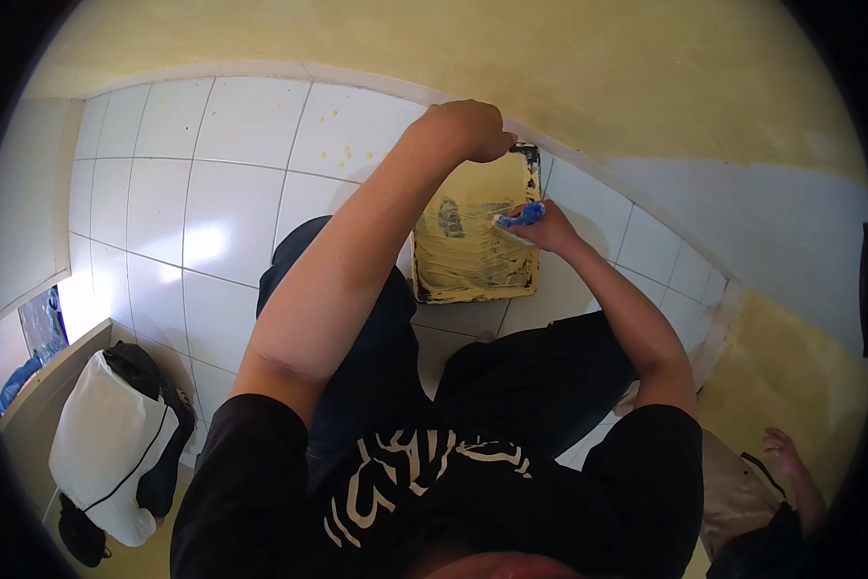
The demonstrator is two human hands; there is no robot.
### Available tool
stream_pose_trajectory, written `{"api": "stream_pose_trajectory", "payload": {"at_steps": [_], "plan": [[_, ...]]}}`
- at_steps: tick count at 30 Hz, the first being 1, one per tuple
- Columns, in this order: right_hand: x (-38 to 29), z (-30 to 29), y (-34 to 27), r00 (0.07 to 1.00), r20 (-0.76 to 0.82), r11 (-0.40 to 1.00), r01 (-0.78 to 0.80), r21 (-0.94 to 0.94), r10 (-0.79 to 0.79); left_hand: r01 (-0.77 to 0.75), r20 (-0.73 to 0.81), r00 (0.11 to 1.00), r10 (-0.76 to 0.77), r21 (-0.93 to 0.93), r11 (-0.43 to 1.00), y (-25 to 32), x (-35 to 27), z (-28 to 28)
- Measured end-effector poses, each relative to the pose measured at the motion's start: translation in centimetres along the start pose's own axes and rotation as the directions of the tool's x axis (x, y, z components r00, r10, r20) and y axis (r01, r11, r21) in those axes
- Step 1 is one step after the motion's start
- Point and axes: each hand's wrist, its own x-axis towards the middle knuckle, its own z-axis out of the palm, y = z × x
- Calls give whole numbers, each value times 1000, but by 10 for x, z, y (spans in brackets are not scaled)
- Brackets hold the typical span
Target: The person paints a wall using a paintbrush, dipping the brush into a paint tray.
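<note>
A black paint tray [477, 268] coated in yellow paint lies on the tiled floor before me. My right hand [549, 230] grips a paintbrush [524, 215] with a blue, paint-smeared handle; its pale bristle end is low over the right side of the tray, and whether it touches is unclear. My left hand [470, 130] is bent over the tray's far edge, fingers curled by the rim near the far right corner. The wrist and forearm hide part of the tray's left side and most of these fingers.
A partly yellow-painted wall [549, 79] rises beyond a pale baseboard. Yellow drops dot the white floor tiles [235, 188]. At the lower left, a white cloth or bag [108, 441] with dark items is near a wooden edge. Another person's hand [785, 449] shows at the lower right.
</note>
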Motion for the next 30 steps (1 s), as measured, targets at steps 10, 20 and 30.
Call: {"api": "stream_pose_trajectory", "payload": {"at_steps": [10,20,30], "plan": [[-72,-65,-28,938,59,534,-245,809,342,2,48,999,0,-46,999,-3,-1,-6],[-131,-47,-36,950,-6,-180,66,982,312,-219,-196,957,213,-10,976,-28,25,-8],[-207,-86,-147,999,-54,-460,50,886,4,-178,-325,946,9,-495,851,-25,-88,15]]}}
